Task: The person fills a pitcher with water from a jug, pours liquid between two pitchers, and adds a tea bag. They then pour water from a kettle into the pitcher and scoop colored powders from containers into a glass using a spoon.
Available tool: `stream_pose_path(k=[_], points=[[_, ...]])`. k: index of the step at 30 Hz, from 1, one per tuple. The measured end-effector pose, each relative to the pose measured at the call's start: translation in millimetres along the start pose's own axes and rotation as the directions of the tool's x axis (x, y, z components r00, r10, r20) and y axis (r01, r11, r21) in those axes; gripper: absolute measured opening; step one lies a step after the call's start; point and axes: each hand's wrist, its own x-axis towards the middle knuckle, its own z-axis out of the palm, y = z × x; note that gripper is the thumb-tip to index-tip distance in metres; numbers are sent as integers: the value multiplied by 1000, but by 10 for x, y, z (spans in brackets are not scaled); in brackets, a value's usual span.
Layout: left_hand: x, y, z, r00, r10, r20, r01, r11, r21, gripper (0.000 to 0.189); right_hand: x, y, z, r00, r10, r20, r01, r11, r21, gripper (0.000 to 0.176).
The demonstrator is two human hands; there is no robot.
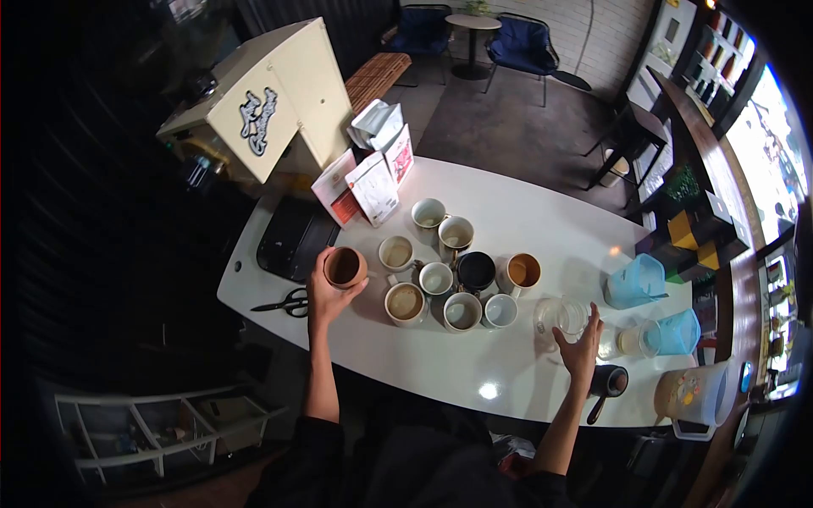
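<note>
On the table (440,368), mid-way, a cluster of mugs (436,278); left, scissors (288,302); right, measuring jugs (635,284); behind, coffee bags (373,186).

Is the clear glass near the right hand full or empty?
Empty, it seems: the clear glass shows the white table through it, and no liquid is visible inside.

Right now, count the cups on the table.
10. One brown cup in the left hand; nine cups clustered on the table: two at the back, four in the middle row, three in front. A dark vessel by the right hand may be another.
</note>
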Motion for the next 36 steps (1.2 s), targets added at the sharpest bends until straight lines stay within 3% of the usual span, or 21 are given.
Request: stream_pose_path(k=[7, 8, 17, 23, 26, 28, 31, 33, 35, 36], points=[[-33, -692, 331, 994, 3, 111, -4, 1000, 7, 87, 20, -131, 131, 993, 84, -80, -83, 996, 18, 95], [-40, -681, 349, 994, -13, 112, 18, 999, -49, 86, 30, -56, 186, 994, 46, -99, -46, 999, 2, 92], [-101, -430, 410, 983, -21, 180, 13, 999, 45, 85, 108, -175, 247, 987, 112, -114, -113, 994, -6, 87], [-115, -474, 209, 921, -17, 388, 6, 1000, 29, 100, 94, -252, 351, 981, 144, -128, -146, 989, -6, 88], [-187, -430, 82, 876, 6, 482, 35, 997, -76, 109, 73, -252, 354, 981, 132, -143, -137, 990, -28, 88], [-241, -174, -71, 831, 64, 552, -116, 992, 58, 113, 38, -318, 278, 973, 184, -139, -192, 980, -47, 88], [-345, 259, -174, 803, 32, 596, -127, 985, 119, 113, -7, -261, 215, 961, 231, -149, -247, 965, -94, 89], [-392, 593, -123, 834, 71, 547, -184, 971, 154, 104, -24, -224, 188, 958, 233, -170, -254, 960, -117, 90], [-401, 788, -21, 846, 237, 477, -277, 961, 13, 90, -12, -206, 143, 950, 251, -185, -276, 954, -121, 91], [-384, 949, 56, 840, 307, 447, -309, 948, -69, 74, -25, -190, 140, 948, 258, -189, -283, 952, -118, 91]])
